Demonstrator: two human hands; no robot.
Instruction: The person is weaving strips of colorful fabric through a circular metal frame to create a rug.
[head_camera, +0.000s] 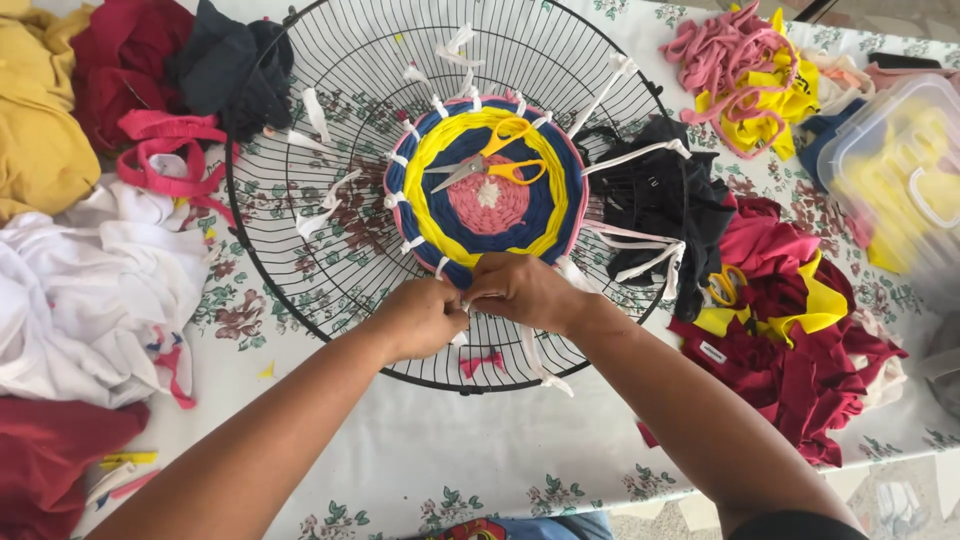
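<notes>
A round woven mat (487, 200) in pink, blue and yellow rings sits on a black wire fan guard (300, 250), tied to it by white fabric strips (640, 245). Yellow-handled scissors (495, 160) lie on the mat. My left hand (420, 318) and my right hand (525, 290) meet at the mat's near edge, both pinching a white strip there, fingertips touching. The strip's end is mostly hidden between the fingers.
Piles of white, red and yellow cloth (90, 270) lie left. Black and red-yellow cloth (790, 330) lies right, with a second pair of scissors (722, 285). A clear plastic box (900, 170) stands far right. Pink strips (730, 50) sit at the back.
</notes>
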